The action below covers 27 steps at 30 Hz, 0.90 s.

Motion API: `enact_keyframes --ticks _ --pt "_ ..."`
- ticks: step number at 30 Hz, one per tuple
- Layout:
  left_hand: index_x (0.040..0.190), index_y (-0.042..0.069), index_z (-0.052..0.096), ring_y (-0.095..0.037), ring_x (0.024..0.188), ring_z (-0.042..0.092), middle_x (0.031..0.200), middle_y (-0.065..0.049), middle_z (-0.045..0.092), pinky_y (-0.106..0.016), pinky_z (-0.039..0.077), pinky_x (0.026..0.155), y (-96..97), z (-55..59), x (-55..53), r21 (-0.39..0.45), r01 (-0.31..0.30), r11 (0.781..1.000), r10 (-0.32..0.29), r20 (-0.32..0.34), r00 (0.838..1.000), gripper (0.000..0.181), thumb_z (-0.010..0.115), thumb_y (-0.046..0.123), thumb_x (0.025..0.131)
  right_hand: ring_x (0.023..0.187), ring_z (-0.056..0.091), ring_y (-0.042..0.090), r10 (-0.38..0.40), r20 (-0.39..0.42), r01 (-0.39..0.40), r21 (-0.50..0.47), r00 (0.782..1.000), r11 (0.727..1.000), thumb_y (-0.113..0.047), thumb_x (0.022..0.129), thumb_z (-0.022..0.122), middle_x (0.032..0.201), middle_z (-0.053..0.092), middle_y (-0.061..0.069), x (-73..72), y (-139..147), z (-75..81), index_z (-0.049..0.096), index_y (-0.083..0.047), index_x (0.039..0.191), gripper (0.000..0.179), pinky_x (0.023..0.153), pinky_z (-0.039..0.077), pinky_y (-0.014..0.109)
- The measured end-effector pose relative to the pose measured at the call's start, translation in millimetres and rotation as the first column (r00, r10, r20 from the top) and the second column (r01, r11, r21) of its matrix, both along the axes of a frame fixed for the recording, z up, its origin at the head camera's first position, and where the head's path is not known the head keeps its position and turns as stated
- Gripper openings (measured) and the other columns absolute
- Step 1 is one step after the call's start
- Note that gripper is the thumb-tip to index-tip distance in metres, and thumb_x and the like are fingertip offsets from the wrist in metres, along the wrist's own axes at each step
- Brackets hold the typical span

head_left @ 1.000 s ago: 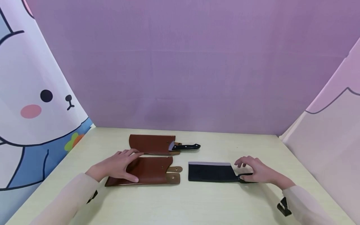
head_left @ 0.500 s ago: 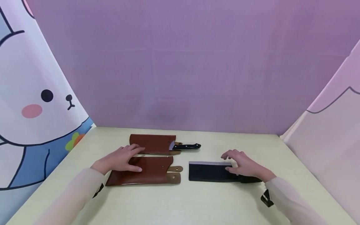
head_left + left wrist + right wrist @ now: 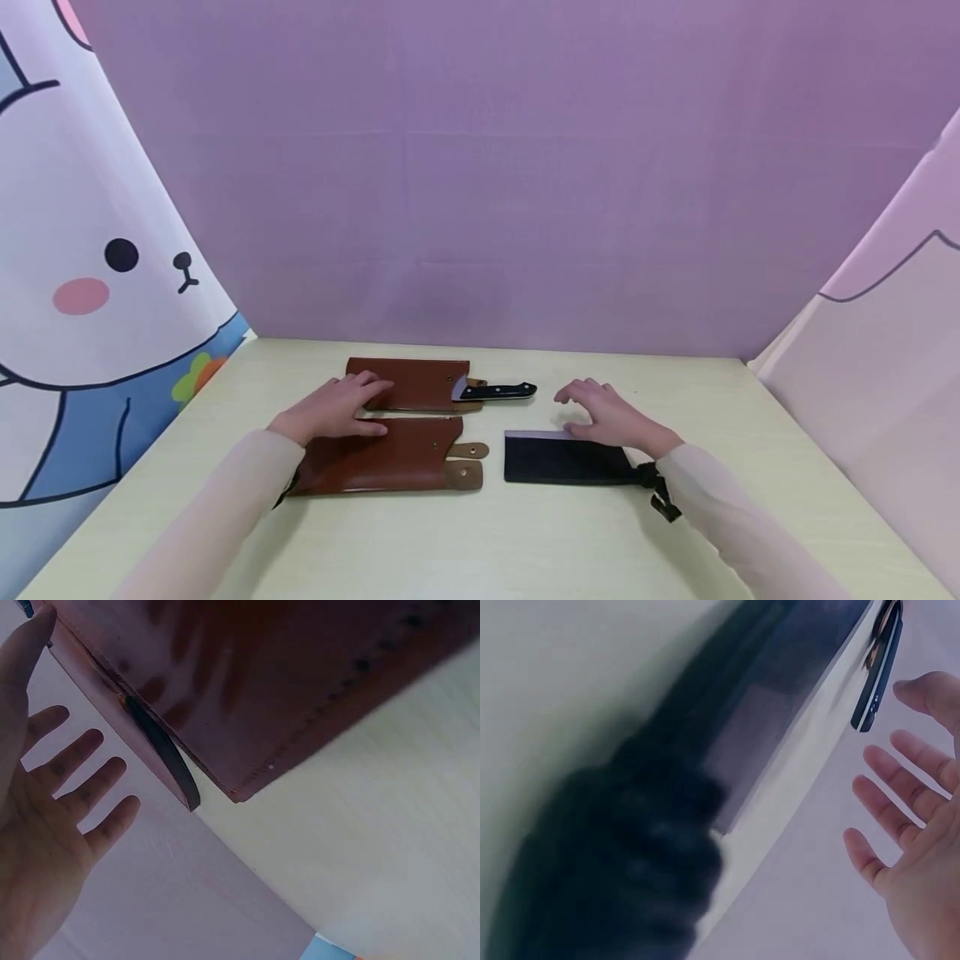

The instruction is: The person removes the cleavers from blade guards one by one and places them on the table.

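Two brown leather knife sheaths lie flat, one behind the other. From the back sheath sticks out the black riveted handle of a knife, pointing right. Over the gap between the sheaths, my left hand has its fingers spread, holding nothing; the front sheath lies under its thumb. A dark-bladed cleaver lies to the right, its handle partly hidden by my right wrist. Above the cleaver's far edge is my right hand, fingers relaxed and apart, right of the knife handle.
All of it lies on a pale table. A purple backdrop rises behind the far edge. Printed cartoon panels stand at the left and right. Dark straps hang at both wrists.
My right hand has left the cleaver's handle and moved left and away over its blade, towards the knife handle. My left hand has shifted slightly right and away. Sheaths, knife and cleaver lie still.
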<state>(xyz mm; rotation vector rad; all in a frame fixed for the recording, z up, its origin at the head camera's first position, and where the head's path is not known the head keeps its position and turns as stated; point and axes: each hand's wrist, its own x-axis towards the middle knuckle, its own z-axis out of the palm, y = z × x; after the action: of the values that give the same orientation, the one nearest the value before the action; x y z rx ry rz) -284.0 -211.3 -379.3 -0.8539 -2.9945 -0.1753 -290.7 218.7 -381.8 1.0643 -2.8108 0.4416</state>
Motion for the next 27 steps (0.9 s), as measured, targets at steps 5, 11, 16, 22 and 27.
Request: enact_keyframes --ticks 5,11,16,22,27 --pt "0.134 0.009 0.044 -0.033 0.111 0.051 0.127 -0.015 0.048 -0.057 0.039 0.089 4.5 0.3 -10.1 -0.024 -0.027 0.999 0.026 -0.035 0.999 0.071 0.064 0.049 0.079 0.104 0.05 0.022 -0.018 -0.027 0.019 0.033 0.999 0.999 -0.021 0.08 0.067 0.111 0.059 0.006 -9.0 -16 3.5 0.058 -0.008 0.113 0.037 0.084 0.038 0.046" --pt "0.137 0.01 0.042 -0.039 0.116 0.047 0.131 -0.017 0.046 -0.059 0.036 0.092 9.7 2.4 -20.3 -0.028 -0.069 0.997 0.067 -0.064 0.996 0.073 0.065 0.048 0.079 0.107 0.05 0.024 -0.016 -0.032 0.017 0.032 0.999 0.999 -0.02 0.08 0.065 0.113 0.058 0.007 -17.2 -35 10.8 0.057 -0.005 0.115 0.038 0.087 0.037 0.049" --pt "0.137 0.01 0.042 -0.04 0.115 0.047 0.13 -0.018 0.046 -0.058 0.036 0.093 15.1 6.9 -24.2 -0.023 -0.086 0.996 0.084 -0.075 0.994 0.073 0.065 0.047 0.079 0.109 0.05 0.025 -0.023 -0.023 0.024 0.038 0.999 0.999 -0.019 0.081 0.064 0.115 0.058 0.006 -24.9 -49 12.2 0.057 -0.006 0.116 0.038 0.087 0.037 0.051" --pt "0.135 0.009 0.043 -0.039 0.116 0.046 0.13 -0.018 0.046 -0.058 0.036 0.092 20.9 8.7 -30.0 -0.006 -0.103 0.995 0.102 -0.074 0.992 0.072 0.067 0.046 0.078 0.11 0.05 0.025 -0.042 0.005 0.041 0.032 0.999 0.999 -0.019 0.081 0.063 0.116 0.058 0.007 -33.3 -64 11.7 0.056 -0.006 0.117 0.039 0.089 0.036 0.051" --pt "0.136 0.009 0.041 -0.04 0.119 0.043 0.133 -0.018 0.044 -0.058 0.035 0.094 24.5 6.3 -35.6 0.0 -0.122 0.993 0.122 -0.048 0.991 0.076 0.067 0.048 0.077 0.11 0.05 0.025 -0.056 0.031 0.055 0.031 0.998 0.998 -0.02 0.082 0.064 0.117 0.057 0.008 -37.8 -72 9.1 0.055 -0.006 0.118 0.039 0.091 0.036 0.051"
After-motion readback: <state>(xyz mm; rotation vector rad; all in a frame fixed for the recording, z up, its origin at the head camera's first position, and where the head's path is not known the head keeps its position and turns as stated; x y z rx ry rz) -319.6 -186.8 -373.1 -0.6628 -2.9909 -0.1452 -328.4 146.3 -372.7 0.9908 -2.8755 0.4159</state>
